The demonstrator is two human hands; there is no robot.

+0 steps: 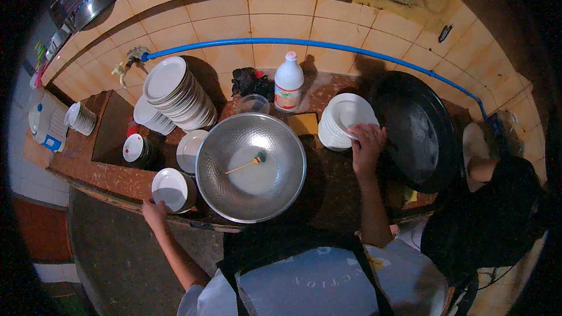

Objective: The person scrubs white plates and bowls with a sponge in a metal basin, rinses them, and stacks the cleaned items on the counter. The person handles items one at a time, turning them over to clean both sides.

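My left hand [156, 213] grips the near edge of a small stack of white plates [170, 189] at the counter's front, its thumb over the rim. At the right, my right hand [369, 144] has its fingers curled on the rim of the top bowl in a stack of white bowls [336, 123]. Between my hands sits a hammered metal basin [281, 162] with cloudy liquid at its bottom. A thin yellow stick with a dark green head [246, 166] lies in it. Another white plate [189, 151] is just beyond the left stack.
A tall plate stack [189, 96] leans near a tap [119, 72]. Behind the basin stand a white bottle [289, 83] and a clear plastic tub [253, 104]. A large black basin [412, 131] rests at right, beside a person in black [478, 224]. A blue pipe [281, 41] crosses the tiled wall.
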